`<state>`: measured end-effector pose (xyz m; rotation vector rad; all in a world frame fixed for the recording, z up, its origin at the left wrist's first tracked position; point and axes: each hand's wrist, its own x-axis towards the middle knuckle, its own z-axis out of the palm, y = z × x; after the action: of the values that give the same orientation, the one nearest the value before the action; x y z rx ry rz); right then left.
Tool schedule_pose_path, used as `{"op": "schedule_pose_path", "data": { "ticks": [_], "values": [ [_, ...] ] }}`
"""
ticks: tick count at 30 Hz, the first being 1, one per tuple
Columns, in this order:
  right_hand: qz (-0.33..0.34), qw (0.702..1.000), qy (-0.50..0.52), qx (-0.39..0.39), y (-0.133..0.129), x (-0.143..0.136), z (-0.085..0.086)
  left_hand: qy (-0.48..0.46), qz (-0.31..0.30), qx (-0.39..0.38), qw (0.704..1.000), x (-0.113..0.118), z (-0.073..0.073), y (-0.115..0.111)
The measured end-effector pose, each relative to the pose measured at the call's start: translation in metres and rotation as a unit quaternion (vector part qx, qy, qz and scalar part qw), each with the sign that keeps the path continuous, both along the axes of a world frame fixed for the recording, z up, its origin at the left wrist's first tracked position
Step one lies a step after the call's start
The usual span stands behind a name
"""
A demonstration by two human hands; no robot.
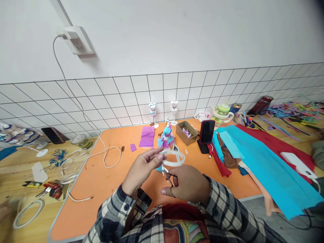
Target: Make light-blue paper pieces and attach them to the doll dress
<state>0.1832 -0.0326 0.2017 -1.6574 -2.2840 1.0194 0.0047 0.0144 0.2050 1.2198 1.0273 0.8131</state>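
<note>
My left hand (143,167) pinches a white ring-shaped roll of tape (173,158) by its left edge, above the middle of the orange table. Just right of it, my right hand (186,184) has its fingers in the handles of small scissors (170,177). The scissors' blades point up and left toward a small white piece under the ring. Behind the ring, a miniature dress form (166,136) wears a blue and purple dress. A bit of blue material (160,168) shows by my left fingertips.
Purple sheets (147,136), two small dress forms and a cardboard box (187,133) stand or lie at the back. A phone (207,131) leans upright at right, beside long blue fabric (268,168). A white cable (104,148) crosses the left side. A blurred hand shows at far left.
</note>
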Motion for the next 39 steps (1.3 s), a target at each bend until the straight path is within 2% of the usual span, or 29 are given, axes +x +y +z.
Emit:
{"op": "schedule_pose_path", "data": {
  "ticks": [5, 8, 15, 17, 21, 24, 28, 30, 33, 35, 37, 39],
  "values": [
    [0.031, 0.993, -0.083, 0.081, -0.004, 0.003, 0.000, 0.045, -0.105, -0.085, 0.990, 0.000, -0.011, 0.005],
    [0.041, 0.987, -0.117, 0.102, -0.006, 0.003, 0.001, 0.034, -0.128, -0.127, 0.983, -0.001, -0.015, 0.007],
    [0.001, 0.990, -0.113, 0.086, -0.003, 0.000, -0.001, -0.079, -0.084, -0.134, 0.984, -0.013, -0.016, 0.011],
    [-0.007, 0.991, -0.107, 0.080, -0.001, 0.001, -0.002, -0.042, -0.067, -0.108, 0.991, -0.016, -0.015, 0.014],
    [0.001, 0.997, -0.065, 0.046, 0.005, 0.001, -0.005, 0.107, 0.005, -0.005, 0.994, -0.015, -0.014, 0.016],
    [0.005, 1.000, 0.023, -0.017, 0.010, 0.002, -0.010, 0.115, 0.042, 0.034, 0.992, -0.011, -0.011, 0.014],
    [-0.001, 0.987, 0.134, -0.094, 0.012, 0.003, -0.018, 0.117, 0.054, 0.072, 0.989, -0.008, -0.009, 0.011],
    [-0.009, 0.989, 0.129, -0.074, 0.011, 0.003, -0.022, 0.135, 0.069, 0.094, 0.984, -0.009, -0.009, 0.012],
    [-0.004, 0.999, 0.048, -0.022, 0.006, 0.004, -0.030, 0.165, 0.133, 0.127, 0.969, -0.018, -0.006, 0.019],
    [0.006, 0.999, 0.017, -0.031, 0.005, 0.006, -0.037, 0.184, 0.165, 0.140, 0.959, -0.027, -0.001, 0.024],
    [-0.018, 0.998, 0.050, -0.044, 0.009, 0.010, -0.042, 0.186, 0.141, 0.133, 0.963, -0.034, 0.006, 0.027],
    [-0.080, 0.989, 0.125, -0.011, 0.017, 0.014, -0.040, 0.155, 0.091, 0.106, 0.978, -0.036, 0.012, 0.027]
  ]
}}
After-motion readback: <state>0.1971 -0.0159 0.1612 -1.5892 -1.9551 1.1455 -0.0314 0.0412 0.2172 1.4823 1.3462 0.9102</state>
